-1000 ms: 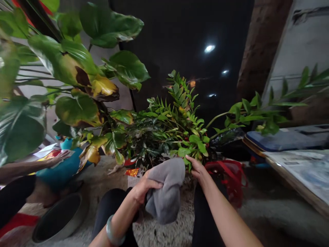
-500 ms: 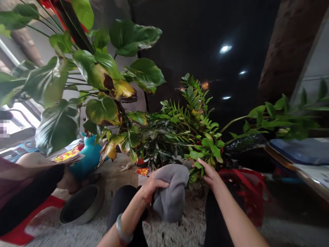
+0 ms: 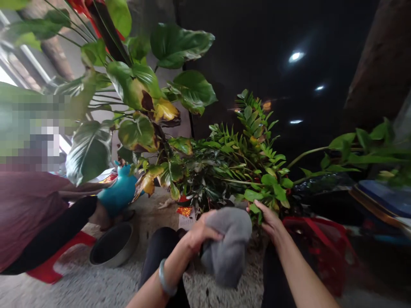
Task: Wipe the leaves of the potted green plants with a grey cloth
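Note:
My left hand point(image 3: 199, 234) is closed around a bunched grey cloth point(image 3: 229, 246), which hangs down between my knees. A pale green bangle sits on that wrist. My right hand point(image 3: 269, 219) reaches into the low leafy plant point(image 3: 237, 162) in front of me, fingers pinched on a small green leaf point(image 3: 255, 208) at the tip of a drooping stem. A taller plant with big leaves point(image 3: 135, 90), some yellow and brown, rises to the left.
Another person in a dark red top point(image 3: 28, 209) sits at the left beside a turquoise pot point(image 3: 119, 193). A dark round basin point(image 3: 112, 244) lies on the speckled floor. A red plastic basket point(image 3: 317, 244) stands at the right, with stacked boards and cushions point(image 3: 382, 201) beyond.
The view has swung left, bringing the seated person further into the picture. Both my hands keep their hold on cloth and leaf.

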A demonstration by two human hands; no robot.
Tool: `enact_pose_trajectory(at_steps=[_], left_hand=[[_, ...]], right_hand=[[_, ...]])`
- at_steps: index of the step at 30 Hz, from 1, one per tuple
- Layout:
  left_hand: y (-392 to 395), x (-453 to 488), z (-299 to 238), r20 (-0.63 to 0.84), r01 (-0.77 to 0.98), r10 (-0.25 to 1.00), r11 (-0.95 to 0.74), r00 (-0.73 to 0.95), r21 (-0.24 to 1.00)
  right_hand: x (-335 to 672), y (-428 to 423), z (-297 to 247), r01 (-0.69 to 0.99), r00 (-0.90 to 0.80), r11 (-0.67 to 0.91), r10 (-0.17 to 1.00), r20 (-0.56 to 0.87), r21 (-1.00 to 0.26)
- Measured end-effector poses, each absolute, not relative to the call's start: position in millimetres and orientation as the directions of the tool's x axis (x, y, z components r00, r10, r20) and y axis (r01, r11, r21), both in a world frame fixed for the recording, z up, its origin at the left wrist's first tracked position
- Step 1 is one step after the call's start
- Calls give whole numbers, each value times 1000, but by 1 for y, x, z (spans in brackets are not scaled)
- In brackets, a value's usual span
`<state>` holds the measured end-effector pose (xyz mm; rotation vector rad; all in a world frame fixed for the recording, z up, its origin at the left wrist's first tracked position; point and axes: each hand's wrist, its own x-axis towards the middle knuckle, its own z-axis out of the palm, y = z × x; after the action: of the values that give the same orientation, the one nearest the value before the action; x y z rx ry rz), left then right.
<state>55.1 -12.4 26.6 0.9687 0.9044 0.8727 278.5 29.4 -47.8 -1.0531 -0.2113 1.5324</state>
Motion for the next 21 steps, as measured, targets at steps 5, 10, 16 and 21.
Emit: enact_pose_trajectory(at_steps=[5,10,16,21], left_hand=[[-13,17,59,-76,-376,996,90,50,922],[19,22,76,-206,-549,948,41,-242,835],[-39,23,14,-459,-402,886,442,59,802],[-25,-14,44,-308,-528,939,186,-153,828]], right_hand=[[279,28,-44,-695,130,-284,854,-503,-661],[272,31,-39,-695,176,-264,839,-515,-668],[271,34,-45,-702,198,-249,832,-519,-668],[277,32,-45,-705,193,-245,837,-513,-666]])
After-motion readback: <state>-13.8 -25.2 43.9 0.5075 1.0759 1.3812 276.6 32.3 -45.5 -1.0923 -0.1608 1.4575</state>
